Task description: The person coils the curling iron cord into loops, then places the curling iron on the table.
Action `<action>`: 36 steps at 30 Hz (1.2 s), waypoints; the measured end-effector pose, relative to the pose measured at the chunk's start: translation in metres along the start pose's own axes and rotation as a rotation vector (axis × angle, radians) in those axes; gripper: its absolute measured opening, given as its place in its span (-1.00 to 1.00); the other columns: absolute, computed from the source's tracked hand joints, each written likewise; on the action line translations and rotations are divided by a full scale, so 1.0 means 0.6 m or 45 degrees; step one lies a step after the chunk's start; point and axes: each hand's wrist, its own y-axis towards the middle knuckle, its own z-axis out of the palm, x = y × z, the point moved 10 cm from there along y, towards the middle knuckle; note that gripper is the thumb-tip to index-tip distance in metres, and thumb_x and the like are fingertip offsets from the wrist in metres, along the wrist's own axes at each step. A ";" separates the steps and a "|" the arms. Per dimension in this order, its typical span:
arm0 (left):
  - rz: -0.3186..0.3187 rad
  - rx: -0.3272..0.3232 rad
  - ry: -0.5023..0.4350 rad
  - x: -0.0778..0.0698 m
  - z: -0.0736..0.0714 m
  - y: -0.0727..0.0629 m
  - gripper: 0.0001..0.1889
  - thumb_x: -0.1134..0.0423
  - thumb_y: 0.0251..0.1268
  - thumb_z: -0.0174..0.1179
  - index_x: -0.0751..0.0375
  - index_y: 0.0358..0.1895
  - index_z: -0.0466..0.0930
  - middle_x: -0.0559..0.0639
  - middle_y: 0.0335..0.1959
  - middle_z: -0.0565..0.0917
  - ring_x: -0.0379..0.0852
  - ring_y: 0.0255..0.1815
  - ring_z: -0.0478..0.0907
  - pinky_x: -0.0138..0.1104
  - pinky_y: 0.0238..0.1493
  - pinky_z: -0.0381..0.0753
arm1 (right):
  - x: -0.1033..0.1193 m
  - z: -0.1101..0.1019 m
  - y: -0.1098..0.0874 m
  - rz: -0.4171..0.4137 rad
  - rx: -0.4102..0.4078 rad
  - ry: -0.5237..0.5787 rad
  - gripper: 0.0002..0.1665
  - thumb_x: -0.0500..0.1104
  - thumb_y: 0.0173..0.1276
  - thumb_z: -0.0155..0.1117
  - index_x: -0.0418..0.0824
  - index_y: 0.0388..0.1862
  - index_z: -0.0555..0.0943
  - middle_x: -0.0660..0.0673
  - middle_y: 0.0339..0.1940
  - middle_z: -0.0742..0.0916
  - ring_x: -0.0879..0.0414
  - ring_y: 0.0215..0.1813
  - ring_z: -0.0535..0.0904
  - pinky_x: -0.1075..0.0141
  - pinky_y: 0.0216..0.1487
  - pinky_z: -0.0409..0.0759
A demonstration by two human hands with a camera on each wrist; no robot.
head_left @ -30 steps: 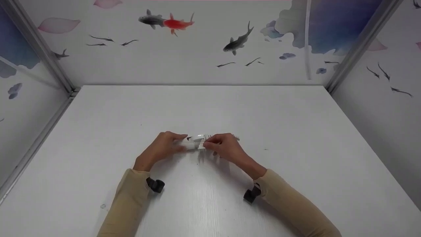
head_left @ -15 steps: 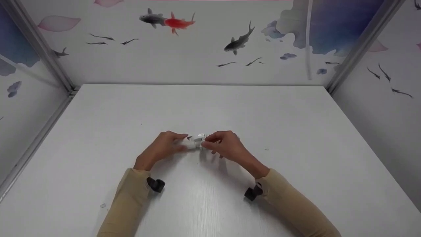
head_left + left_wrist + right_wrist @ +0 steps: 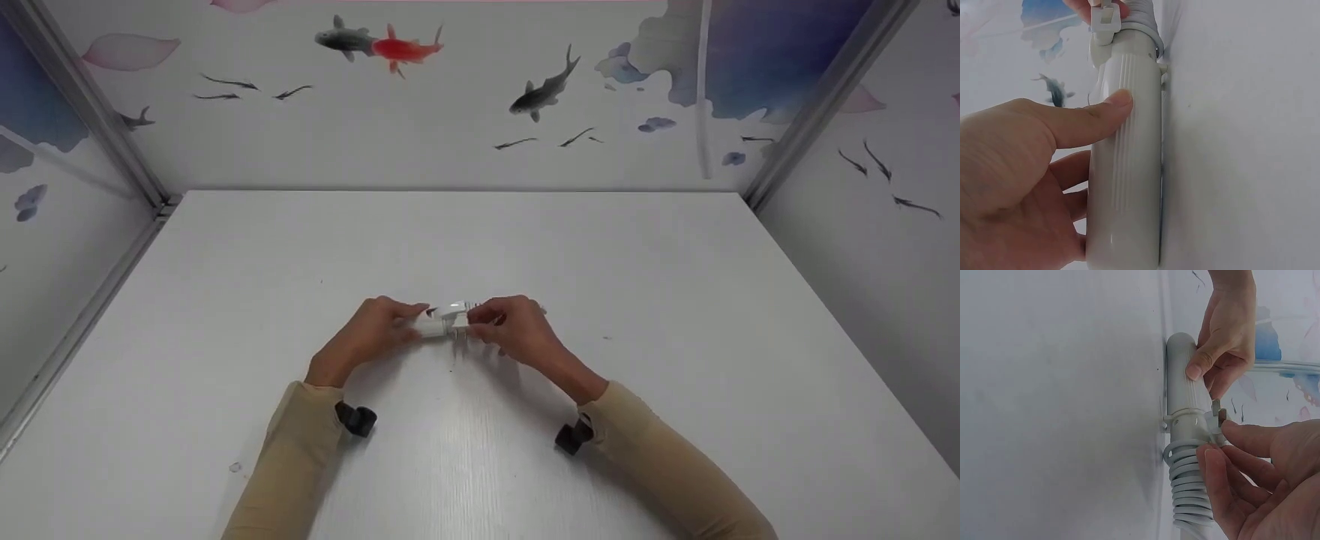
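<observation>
A white appliance with a ridged cylindrical handle [image 3: 1124, 146] lies on the table; its exact kind cannot be told. My left hand [image 3: 371, 334] holds that handle, thumb across the ridges and fingers on the far side, as the left wrist view shows. A pale cord [image 3: 1188, 484] is wound in several coils around the appliance just past the handle. At those coils my right hand [image 3: 521, 330] pinches the white plug [image 3: 1216, 426] between thumb and fingers. The plug's metal prongs stick out, pointing toward the person in the head view. Part of the coils is hidden behind the right hand.
The white table [image 3: 480, 465] spreads around both hands. Panels printed with fish and flowers [image 3: 450, 135] enclose its back and sides, framed by metal posts [image 3: 832, 97]. Black wrist cameras [image 3: 358, 420] are strapped at both sleeves.
The right fingers cover the plug half a second ago, then shift slightly so it shows again now. My left hand stays in place on the handle.
</observation>
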 end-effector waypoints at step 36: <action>-0.034 -0.090 0.326 -0.030 -0.090 0.019 -0.26 -0.10 0.59 -0.09 0.09 0.64 -0.11 0.12 0.67 -0.07 0.23 0.67 -0.10 0.39 0.50 -0.29 | -0.006 -0.188 0.026 -0.093 -0.103 -0.317 -0.40 0.14 0.53 0.12 -0.14 0.40 0.51 -0.20 0.28 0.66 -0.12 0.30 0.57 -0.05 0.27 0.55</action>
